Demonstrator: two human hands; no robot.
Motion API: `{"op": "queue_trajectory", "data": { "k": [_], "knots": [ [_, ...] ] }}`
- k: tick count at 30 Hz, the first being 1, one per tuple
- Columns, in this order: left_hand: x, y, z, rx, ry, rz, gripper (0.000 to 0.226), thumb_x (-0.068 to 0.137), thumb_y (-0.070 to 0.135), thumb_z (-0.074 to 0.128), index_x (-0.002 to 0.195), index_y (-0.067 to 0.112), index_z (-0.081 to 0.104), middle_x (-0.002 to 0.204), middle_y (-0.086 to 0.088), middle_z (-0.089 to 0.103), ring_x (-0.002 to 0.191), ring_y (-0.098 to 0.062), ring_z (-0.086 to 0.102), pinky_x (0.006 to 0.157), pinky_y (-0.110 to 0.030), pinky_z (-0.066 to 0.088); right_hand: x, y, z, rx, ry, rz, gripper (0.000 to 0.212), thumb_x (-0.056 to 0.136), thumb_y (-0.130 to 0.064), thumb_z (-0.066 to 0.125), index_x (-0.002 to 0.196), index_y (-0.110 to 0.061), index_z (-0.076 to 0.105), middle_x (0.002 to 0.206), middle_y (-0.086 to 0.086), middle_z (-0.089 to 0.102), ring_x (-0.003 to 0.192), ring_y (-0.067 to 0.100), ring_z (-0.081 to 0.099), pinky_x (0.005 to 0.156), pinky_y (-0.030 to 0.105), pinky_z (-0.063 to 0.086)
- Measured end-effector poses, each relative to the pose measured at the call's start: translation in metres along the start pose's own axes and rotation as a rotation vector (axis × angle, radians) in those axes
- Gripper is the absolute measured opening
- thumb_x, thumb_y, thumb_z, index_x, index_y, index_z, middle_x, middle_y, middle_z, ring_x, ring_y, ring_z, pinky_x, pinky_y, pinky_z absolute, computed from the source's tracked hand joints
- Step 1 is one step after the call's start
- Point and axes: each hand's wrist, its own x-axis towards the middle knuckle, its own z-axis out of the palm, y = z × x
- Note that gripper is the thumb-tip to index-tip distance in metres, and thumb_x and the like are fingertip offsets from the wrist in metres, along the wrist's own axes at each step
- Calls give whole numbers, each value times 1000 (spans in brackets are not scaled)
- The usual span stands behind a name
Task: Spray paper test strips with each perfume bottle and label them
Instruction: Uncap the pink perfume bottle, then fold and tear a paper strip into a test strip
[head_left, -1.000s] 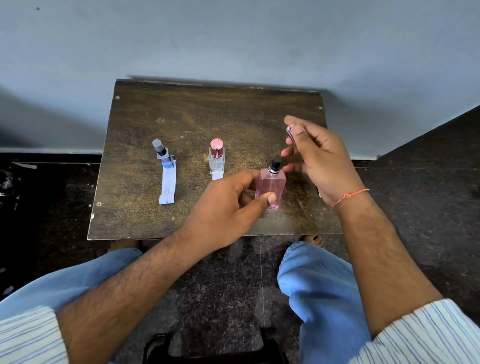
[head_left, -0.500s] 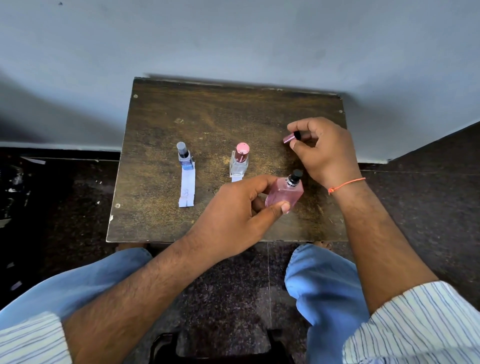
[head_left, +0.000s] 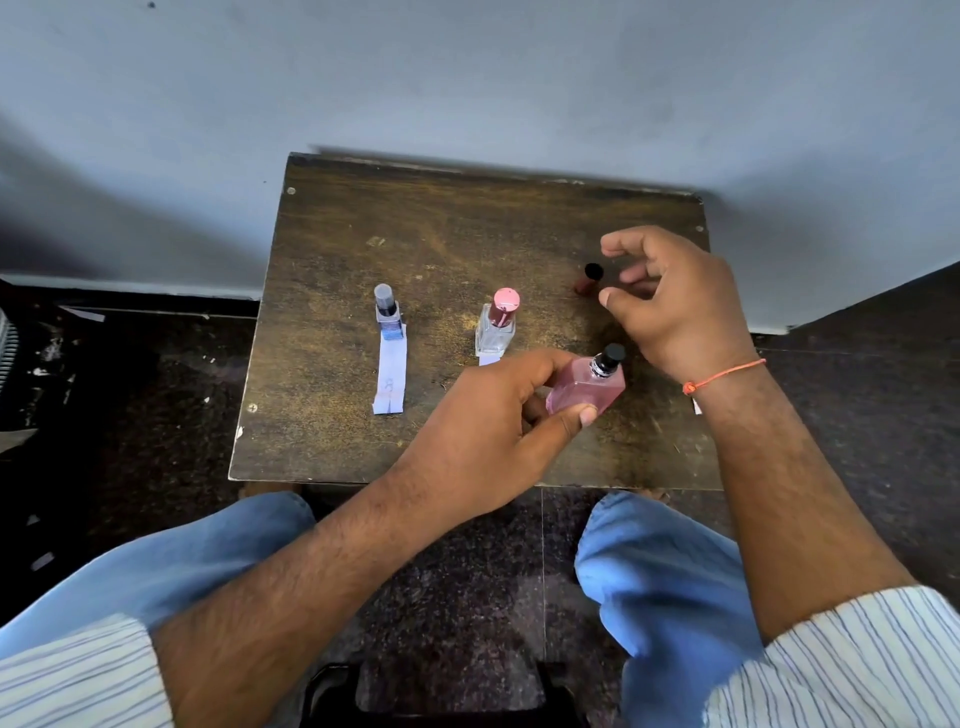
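My left hand (head_left: 493, 431) grips a pink square perfume bottle (head_left: 587, 387), tilted right, its black spray nozzle bare. The bottle's pink cap (head_left: 588, 278) lies on its side on the brown table (head_left: 467, 234), just left of my right hand (head_left: 675, 306). That hand hovers above the table with fingers loosely curled and holds nothing. A blue bottle with a grey cap (head_left: 388, 312) stands on a white paper strip (head_left: 389, 374) at the left. A clear bottle with a pink cap (head_left: 497, 322) stands mid-table on another strip (head_left: 491, 359), mostly hidden by my left hand.
The small table stands against a pale wall (head_left: 467, 78) on a dark speckled floor (head_left: 130, 415). A bit of white paper (head_left: 696, 405) shows under my right wrist. My blue-trousered knees (head_left: 660, 571) sit below the table's near edge.
My right hand carried the pink cap away from the bottle, set it down on the table and let go. My left hand has tilted the pink bottle to the right.
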Motion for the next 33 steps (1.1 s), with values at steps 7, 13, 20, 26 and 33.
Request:
{"op": "queue_trajectory", "data": {
  "k": [7, 13, 20, 26, 33],
  "knots": [
    [4, 8, 15, 47, 59, 5, 25, 101, 26, 74, 125, 25, 72, 75, 24, 61, 63, 5, 59, 57, -7, 37, -9, 17, -36, -162, -50, 104, 36, 86, -18, 89, 120, -23, 76, 115, -3, 74, 90, 15, 66, 77, 15, 47],
    [21, 15, 35, 69, 121, -30, 21, 101, 24, 73, 122, 25, 72, 81, 26, 63, 73, 5, 61, 63, -7, 41, -25, 25, -65, -371, -200, 290, 33, 82, -46, 91, 104, -29, 73, 97, -6, 73, 94, 19, 65, 79, 30, 43],
    [31, 15, 50, 122, 108, -48, 29, 102, 27, 71, 131, 28, 68, 98, 20, 71, 83, 3, 66, 73, -18, 53, -37, 26, -69, -445, -282, 368, 37, 81, -37, 94, 110, -19, 81, 99, 1, 81, 100, 27, 73, 91, 43, 59],
    [34, 13, 55, 152, 95, -69, 31, 102, 25, 71, 132, 30, 66, 99, 20, 72, 87, 2, 67, 78, -22, 57, -37, 29, -66, -381, -253, 404, 37, 78, -32, 97, 110, -19, 83, 106, 3, 82, 103, 27, 74, 95, 45, 60],
    [36, 15, 58, 153, 83, -68, 35, 102, 24, 71, 136, 30, 63, 106, 18, 72, 91, 0, 69, 79, -23, 57, -36, 34, -67, -287, -240, 489, 32, 74, -28, 98, 103, -22, 84, 106, 1, 83, 103, 24, 76, 98, 44, 61]
  ]
}}
